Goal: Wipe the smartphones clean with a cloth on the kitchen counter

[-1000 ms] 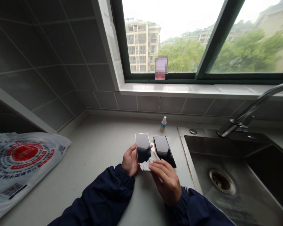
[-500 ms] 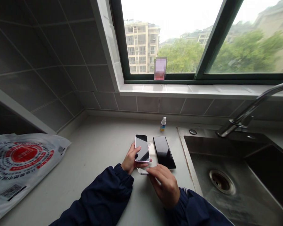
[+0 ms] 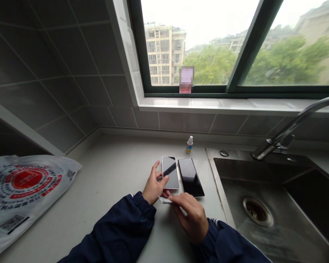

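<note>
The left hand is half spread, its thumb on the phone; from here I can't tell whether it grips. The right hand pinches a white cloth just below. Right of the phone lies a tablet, near the counter's sink-side edge. A bottle stands toward the back edge.

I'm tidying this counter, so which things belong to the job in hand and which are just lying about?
Job in hand:
phone, at the left hand
white cloth, in the right hand

Seemingly lying about:
dark tablet, possibly waiting its turn
small bottle, possibly related
plastic bag
</note>
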Action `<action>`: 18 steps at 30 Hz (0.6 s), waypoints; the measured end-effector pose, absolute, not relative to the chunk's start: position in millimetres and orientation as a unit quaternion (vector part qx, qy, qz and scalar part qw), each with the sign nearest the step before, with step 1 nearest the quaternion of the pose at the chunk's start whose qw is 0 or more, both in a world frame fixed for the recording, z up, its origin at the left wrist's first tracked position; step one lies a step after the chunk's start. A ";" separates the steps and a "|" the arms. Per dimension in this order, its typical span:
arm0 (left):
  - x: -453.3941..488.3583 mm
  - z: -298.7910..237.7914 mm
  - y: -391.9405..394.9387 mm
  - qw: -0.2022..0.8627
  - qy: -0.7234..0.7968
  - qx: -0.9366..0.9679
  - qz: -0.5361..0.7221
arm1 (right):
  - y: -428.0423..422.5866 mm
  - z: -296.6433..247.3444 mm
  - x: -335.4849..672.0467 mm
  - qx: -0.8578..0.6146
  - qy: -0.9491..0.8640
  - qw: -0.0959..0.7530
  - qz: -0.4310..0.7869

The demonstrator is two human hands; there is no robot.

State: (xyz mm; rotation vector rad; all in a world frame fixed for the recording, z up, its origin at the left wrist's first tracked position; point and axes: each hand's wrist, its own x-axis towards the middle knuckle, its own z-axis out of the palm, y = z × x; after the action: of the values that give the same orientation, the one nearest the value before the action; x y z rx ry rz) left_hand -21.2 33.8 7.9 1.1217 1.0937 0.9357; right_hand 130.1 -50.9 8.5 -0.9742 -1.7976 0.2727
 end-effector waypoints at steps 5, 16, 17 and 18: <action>-25.4 9.1 32.6 0.491 0.527 0.542 0.434 | -51.3 9.6 130.5 -0.410 -0.736 0.520 0.142; -26.5 9.8 36.3 0.499 0.542 0.531 0.419 | -52.9 8.4 129.3 -0.429 -0.702 0.528 0.210; -26.6 9.9 36.1 0.504 0.540 0.529 0.418 | -53.2 9.1 129.6 -0.433 -0.698 0.528 0.215; -26.5 10.0 36.0 0.509 0.538 0.527 0.417 | -53.3 10.0 130.0 -0.437 -0.694 0.528 0.220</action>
State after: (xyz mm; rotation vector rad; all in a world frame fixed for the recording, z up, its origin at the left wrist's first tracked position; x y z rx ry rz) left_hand -26.5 36.0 10.0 1.2691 1.2962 1.0034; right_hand 130.0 -53.3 10.0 -1.0446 -1.6591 0.5246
